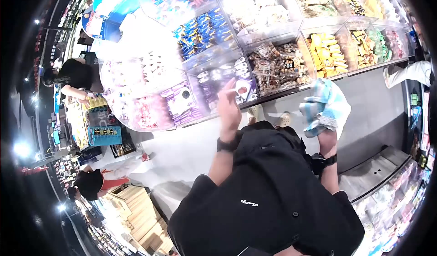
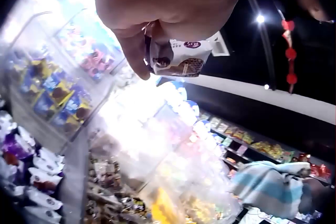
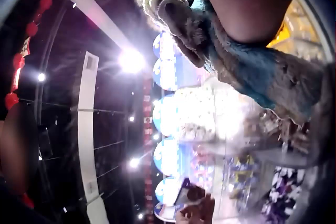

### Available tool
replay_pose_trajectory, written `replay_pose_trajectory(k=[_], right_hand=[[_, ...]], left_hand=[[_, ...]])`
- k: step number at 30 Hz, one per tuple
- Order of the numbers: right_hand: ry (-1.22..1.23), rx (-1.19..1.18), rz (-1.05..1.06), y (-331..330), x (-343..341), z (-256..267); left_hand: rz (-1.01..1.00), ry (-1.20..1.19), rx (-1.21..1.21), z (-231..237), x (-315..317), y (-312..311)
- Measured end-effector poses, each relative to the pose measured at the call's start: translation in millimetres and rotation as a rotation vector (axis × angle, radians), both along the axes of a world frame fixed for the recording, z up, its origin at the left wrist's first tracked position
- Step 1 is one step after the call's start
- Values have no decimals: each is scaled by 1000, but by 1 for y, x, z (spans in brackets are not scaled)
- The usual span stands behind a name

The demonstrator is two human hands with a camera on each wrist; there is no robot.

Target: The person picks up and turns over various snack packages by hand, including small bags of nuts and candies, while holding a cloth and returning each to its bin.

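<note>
My left hand (image 1: 229, 110) pinches a small white-and-purple snack packet (image 2: 181, 58) and holds it up over the bin of purple and white packets (image 1: 211, 81). The same packet (image 3: 191, 192) shows at the bottom of the right wrist view. To the right, my right hand (image 3: 241, 3) grips a blue, white and grey striped cloth (image 1: 330, 101), bunched up in front of the display's edge. Folds of the cloth hide most of those fingers in the head view.
Clear-walled bins hold blue packets (image 1: 205, 30), brown bagged snacks (image 1: 280, 67) and yellow packets (image 1: 325, 53). Behind me on the right stands a grey bench-like ledge (image 1: 375, 172). Two people in black are off to the left, beside a wooden crate stand (image 1: 139, 212). Another person's leg (image 1: 412, 73) shows far right.
</note>
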State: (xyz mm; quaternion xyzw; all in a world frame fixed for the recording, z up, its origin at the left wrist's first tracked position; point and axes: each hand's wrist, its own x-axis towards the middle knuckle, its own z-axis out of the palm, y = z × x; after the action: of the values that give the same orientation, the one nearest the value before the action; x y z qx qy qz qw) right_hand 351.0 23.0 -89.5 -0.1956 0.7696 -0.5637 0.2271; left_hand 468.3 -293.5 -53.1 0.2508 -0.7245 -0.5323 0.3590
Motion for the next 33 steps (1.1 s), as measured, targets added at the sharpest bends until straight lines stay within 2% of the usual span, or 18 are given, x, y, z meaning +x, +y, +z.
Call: replay_pose_trajectory(k=[2,4,6,8,9,11,12,14,16,18,19,20,23,26,27,30,31,33], right_hand=[[-900,-1022,-349,-69,9,40],[-860,-1116,-20,-100,19,32],[-1003,-1065,4,-127,29,29],[-971,-996,-63,-174,45,103],[-675,-881,43,-174,49,81],[-753,-945,80,-177,57,51],[-833,-1038,83,-182,57,43],[-963,-998,-136,-195,65,60],[-983,-996,-168,-198,68,29],[-669,-948,-195,-211,71,50],[-375,-717,-145,-211,73,41],[-490,-793,-202,-214,73,46],[-743,-919,-348,-221,82,53],[-437,-561,-190,-218,84,52],[-390,-443,-140,-221,80,61],[-107,-350,7,-226,79,64],[334,-330,126,-226,73,52],[393,-290,159,-233,67,64]], left_hand=[[-84,137,-151,15,-4,3],[-190,199,-157,26,-7,4],[-284,128,-291,27,-6,-5],[-380,122,-402,29,-9,-14],[-418,130,-433,32,-11,-19],[-432,134,-350,44,-9,-25],[-424,126,-289,47,-8,-29],[-561,84,-308,49,-3,-46],[-643,-1,-209,48,-3,-44],[-693,-30,-141,53,-10,-40],[-672,-16,-210,47,-13,-38],[-652,-2,-280,40,-16,-38],[-631,-12,36,22,-18,-41],[-598,-95,471,49,-24,-40],[-609,-63,799,73,-26,-41],[-591,25,1101,70,-29,-45],[-602,-1,1149,66,-24,-48],[-570,-28,1215,47,-24,-50]])
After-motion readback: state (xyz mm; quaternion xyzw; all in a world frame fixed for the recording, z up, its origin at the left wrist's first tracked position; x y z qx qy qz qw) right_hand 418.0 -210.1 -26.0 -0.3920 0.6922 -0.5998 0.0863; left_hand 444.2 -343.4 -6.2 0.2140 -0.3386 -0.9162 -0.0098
